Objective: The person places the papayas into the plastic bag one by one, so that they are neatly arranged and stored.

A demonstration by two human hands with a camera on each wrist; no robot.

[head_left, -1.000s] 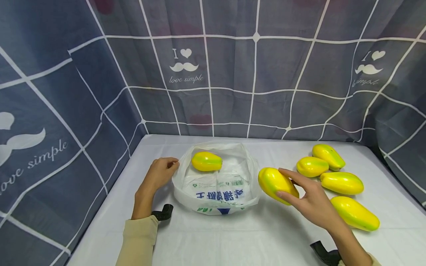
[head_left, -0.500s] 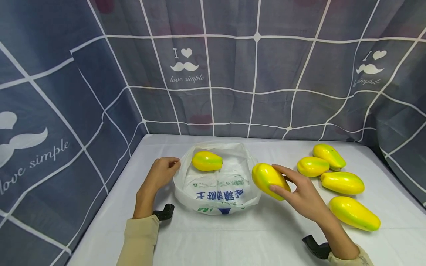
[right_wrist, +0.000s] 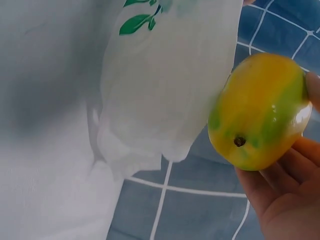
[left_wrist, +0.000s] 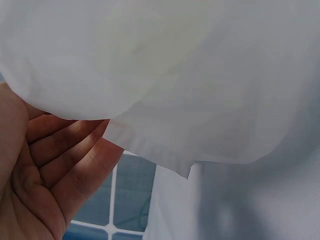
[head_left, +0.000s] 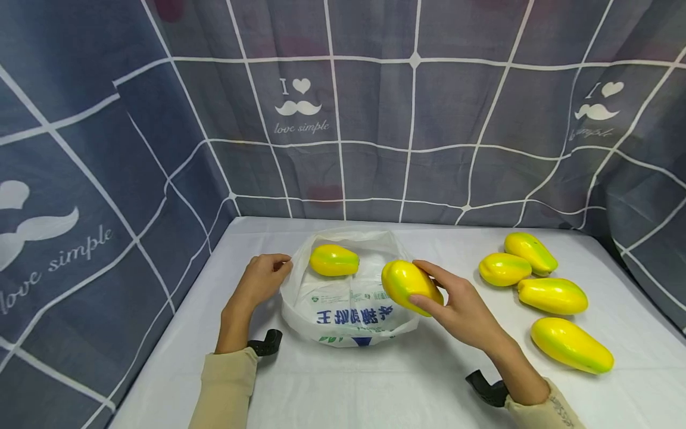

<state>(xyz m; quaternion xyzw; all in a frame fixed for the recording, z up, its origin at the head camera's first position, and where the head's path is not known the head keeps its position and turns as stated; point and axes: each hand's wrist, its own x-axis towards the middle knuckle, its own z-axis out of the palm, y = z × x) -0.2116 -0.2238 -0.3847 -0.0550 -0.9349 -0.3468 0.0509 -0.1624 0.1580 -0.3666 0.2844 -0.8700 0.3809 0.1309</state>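
Note:
A white plastic bag [head_left: 348, 330] with blue and green print stands on the table with its mouth wide. One yellow-green papaya [head_left: 334, 261] lies inside it, toward the back left. At the bag's left rim, my left hand [head_left: 259, 279] pinches the plastic; in the left wrist view its fingers [left_wrist: 82, 167] are partly covered by the film. My right hand [head_left: 455, 307] grips another papaya [head_left: 408, 286] between thumb and fingers. That fruit hangs over the right side of the bag's mouth, its stem end [right_wrist: 240, 141] showing in the right wrist view.
Several more papayas lie in a loose group at the table's right, the nearest papaya [head_left: 571, 344] apart from the others. A white cloth [head_left: 343, 387] covers the table. Grey-blue checked curtains [head_left: 370, 119] rise behind and at both sides.
My right hand has carried its papaya leftward, from beside the bag to over the right part of its mouth. The left hand stays at the bag's left rim.

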